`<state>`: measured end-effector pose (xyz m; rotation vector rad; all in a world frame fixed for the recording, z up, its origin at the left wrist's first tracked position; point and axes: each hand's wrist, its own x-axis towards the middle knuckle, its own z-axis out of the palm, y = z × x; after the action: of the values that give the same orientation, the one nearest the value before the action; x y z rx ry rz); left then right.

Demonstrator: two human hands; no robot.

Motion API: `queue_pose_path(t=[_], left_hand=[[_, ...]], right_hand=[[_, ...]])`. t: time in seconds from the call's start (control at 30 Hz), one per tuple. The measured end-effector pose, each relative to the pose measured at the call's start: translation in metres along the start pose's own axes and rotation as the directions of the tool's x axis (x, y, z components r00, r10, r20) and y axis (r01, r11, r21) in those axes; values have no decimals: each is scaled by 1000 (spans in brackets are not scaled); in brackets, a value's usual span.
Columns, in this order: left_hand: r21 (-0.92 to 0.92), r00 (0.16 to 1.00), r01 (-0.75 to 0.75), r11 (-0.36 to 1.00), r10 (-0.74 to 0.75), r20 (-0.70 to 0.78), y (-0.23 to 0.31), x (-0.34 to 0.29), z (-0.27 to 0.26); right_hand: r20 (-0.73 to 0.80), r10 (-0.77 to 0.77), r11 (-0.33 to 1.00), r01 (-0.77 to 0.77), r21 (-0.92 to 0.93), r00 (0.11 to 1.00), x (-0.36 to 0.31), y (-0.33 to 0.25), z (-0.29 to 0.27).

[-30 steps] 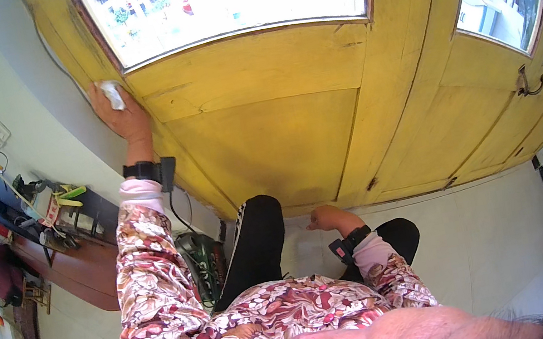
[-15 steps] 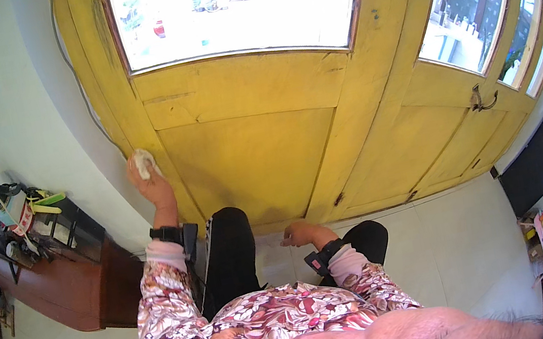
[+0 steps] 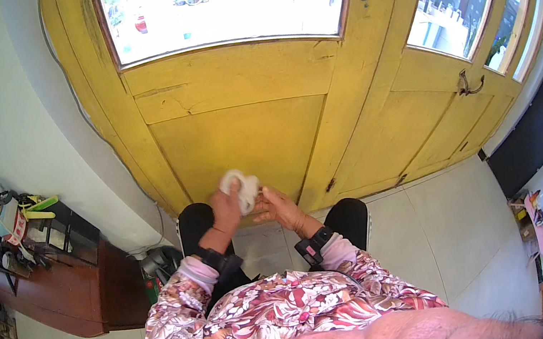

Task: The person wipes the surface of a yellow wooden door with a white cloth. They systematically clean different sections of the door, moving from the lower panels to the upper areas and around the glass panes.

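A crumpled white cloth (image 3: pixel 241 188) is gripped in my left hand (image 3: pixel 225 208), in front of the lower panel of the yellow door (image 3: pixel 245 145). My right hand (image 3: pixel 280 208) is just right of the cloth, its fingers reaching toward it and somewhat apart. Whether those fingertips touch the cloth, I cannot tell. Both hands are between my knees, low by the foot of the door.
At left, a brown wooden cabinet (image 3: pixel 69 299) bears a dark box and assorted items. A cable (image 3: pixel 83 108) runs down beside the door frame. A metal handle (image 3: pixel 469 84) sticks out from the door at right. Pale tiles (image 3: pixel 406 233) cover the floor.
My left hand has brought the cloth from the door's left edge rightward and down to the middle. My right hand has risen toward it, fingers extending. The view has shifted slightly.
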<state>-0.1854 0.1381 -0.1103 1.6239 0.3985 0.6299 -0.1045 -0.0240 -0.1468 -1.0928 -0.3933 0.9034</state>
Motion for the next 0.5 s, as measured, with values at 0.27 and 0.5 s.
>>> queue_pose_path(t=[0.27, 0.5], left_hand=[[-8, 993, -112, 994, 112, 48, -51, -49, 47], [33, 994, 87, 996, -84, -74, -53, -60, 34]], right_hand=[[-99, 137, 950, -103, 294, 986, 13, 33, -16], [27, 195, 933, -194, 303, 980, -8, 47, -3]])
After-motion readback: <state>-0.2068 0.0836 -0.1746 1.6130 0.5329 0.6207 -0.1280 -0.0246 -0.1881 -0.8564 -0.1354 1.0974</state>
